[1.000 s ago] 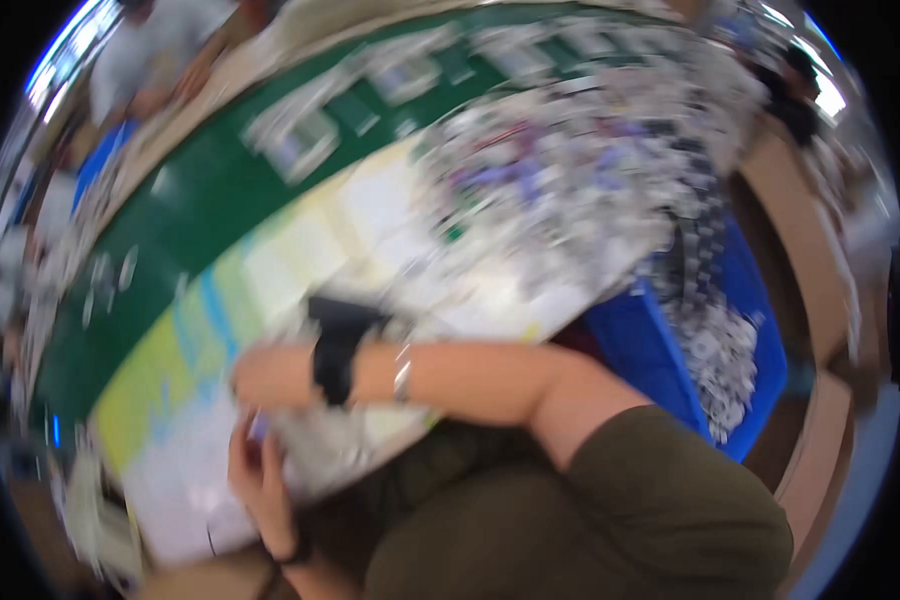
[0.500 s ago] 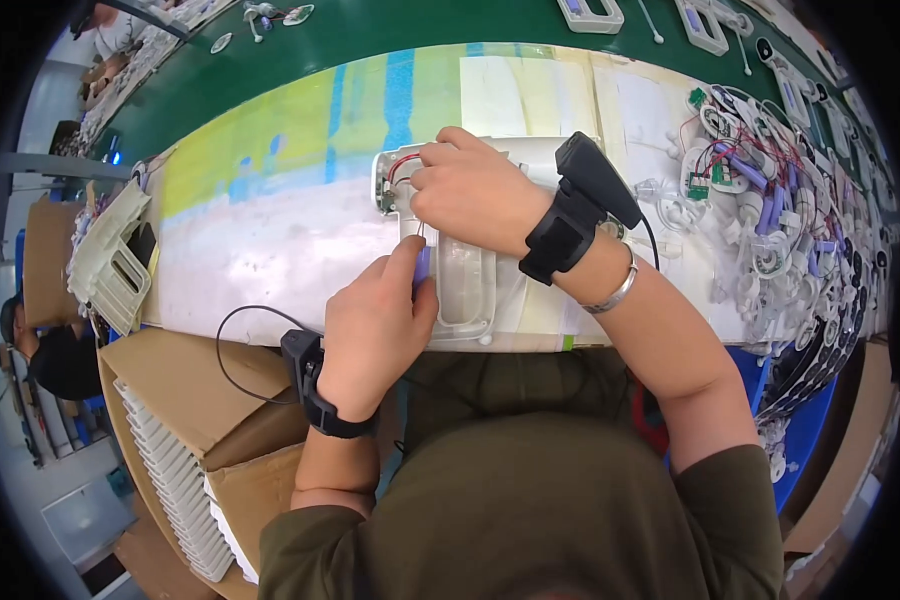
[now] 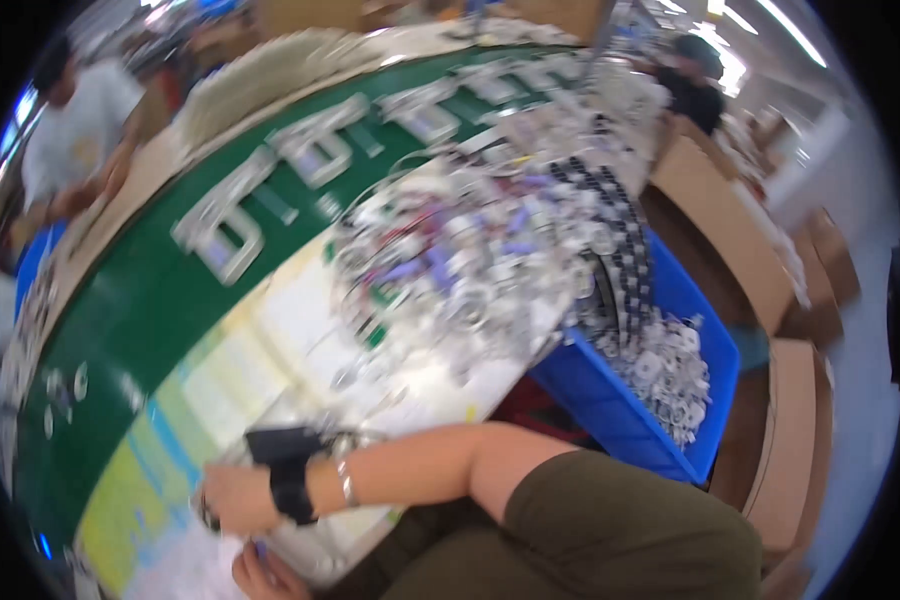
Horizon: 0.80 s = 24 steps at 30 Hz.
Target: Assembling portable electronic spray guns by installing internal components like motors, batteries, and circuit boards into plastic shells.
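At the lower left of the frame, the right hand (image 3: pixel 238 498) bends over one end of the pale plastic casing (image 3: pixel 320 548), which lies partly under that forearm; blur hides its fingertips, so I cannot tell whether they grip. Just below, the left hand (image 3: pixel 268 578) appears pinched on a small purple piece (image 3: pixel 260 548). With both hands crowded together, that piece could slip if one knocks the other. The black box (image 3: pixel 282 443) on the right wrist could catch the casing, and a wide elbow swing might push loose parts (image 3: pixel 460 270) toward the blue bin (image 3: pixel 610 412).
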Each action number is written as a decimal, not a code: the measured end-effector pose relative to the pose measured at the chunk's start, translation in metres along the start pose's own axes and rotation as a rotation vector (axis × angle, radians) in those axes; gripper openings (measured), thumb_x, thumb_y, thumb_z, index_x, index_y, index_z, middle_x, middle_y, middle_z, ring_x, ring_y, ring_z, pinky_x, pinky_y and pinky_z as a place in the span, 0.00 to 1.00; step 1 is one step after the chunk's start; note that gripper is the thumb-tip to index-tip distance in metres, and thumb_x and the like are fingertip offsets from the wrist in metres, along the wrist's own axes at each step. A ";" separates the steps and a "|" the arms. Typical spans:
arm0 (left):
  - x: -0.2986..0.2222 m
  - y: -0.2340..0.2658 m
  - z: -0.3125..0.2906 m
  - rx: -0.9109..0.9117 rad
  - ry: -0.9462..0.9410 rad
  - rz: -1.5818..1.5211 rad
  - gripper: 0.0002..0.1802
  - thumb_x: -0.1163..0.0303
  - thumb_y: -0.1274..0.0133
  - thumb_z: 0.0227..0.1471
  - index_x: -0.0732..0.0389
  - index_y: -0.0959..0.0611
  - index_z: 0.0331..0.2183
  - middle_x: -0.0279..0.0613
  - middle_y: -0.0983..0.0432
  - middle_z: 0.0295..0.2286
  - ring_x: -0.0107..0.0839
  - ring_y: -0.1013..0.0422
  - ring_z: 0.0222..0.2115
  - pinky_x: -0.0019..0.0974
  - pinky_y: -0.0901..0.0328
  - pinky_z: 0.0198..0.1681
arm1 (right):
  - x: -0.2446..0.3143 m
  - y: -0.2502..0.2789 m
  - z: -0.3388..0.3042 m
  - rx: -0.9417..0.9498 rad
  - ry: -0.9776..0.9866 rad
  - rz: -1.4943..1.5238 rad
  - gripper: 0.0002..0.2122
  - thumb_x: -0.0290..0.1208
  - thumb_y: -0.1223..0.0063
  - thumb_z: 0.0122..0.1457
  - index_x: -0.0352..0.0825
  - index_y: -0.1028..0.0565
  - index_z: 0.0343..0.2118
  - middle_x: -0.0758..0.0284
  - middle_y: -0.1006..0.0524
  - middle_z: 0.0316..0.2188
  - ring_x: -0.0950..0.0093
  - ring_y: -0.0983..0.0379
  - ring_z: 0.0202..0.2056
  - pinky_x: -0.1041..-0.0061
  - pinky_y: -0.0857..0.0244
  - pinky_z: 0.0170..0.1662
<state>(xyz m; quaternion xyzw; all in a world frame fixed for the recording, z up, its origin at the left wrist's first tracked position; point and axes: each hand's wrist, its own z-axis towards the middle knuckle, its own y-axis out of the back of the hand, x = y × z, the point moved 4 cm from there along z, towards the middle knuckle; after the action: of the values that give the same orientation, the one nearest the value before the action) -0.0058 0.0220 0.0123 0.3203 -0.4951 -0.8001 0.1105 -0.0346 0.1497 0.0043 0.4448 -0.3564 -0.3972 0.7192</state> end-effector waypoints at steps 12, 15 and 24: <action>-0.014 0.005 0.010 -0.012 0.067 -0.062 0.15 0.70 0.53 0.54 0.71 0.24 0.39 0.62 0.31 0.34 0.56 0.36 0.37 0.49 0.40 0.42 | -0.004 0.012 -0.014 0.036 -0.102 -0.082 0.03 0.34 0.47 0.45 0.47 0.21 0.20 0.77 0.24 0.22 0.75 0.28 0.32 0.69 0.43 0.40; -0.006 0.002 0.008 -0.005 0.059 -0.092 0.15 0.69 0.54 0.54 0.71 0.23 0.39 0.63 0.31 0.34 0.56 0.36 0.38 0.48 0.40 0.44 | -0.001 0.009 -0.011 0.060 -0.099 -0.097 0.03 0.34 0.46 0.44 0.47 0.22 0.20 0.76 0.24 0.22 0.75 0.27 0.32 0.67 0.42 0.38; -0.002 -0.013 0.010 0.185 -0.024 0.111 0.21 0.76 0.57 0.49 0.66 0.29 0.47 0.55 0.32 0.35 0.51 0.37 0.37 0.47 0.41 0.41 | -0.013 0.019 -0.016 0.184 -0.139 0.030 0.04 0.35 0.46 0.42 0.44 0.23 0.18 0.71 0.24 0.19 0.70 0.26 0.27 0.67 0.37 0.34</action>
<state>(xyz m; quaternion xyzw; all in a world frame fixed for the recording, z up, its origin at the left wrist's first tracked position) -0.0089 0.0366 0.0055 0.2917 -0.5852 -0.7472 0.1189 -0.0217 0.1724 0.0144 0.4749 -0.4471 -0.3820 0.6547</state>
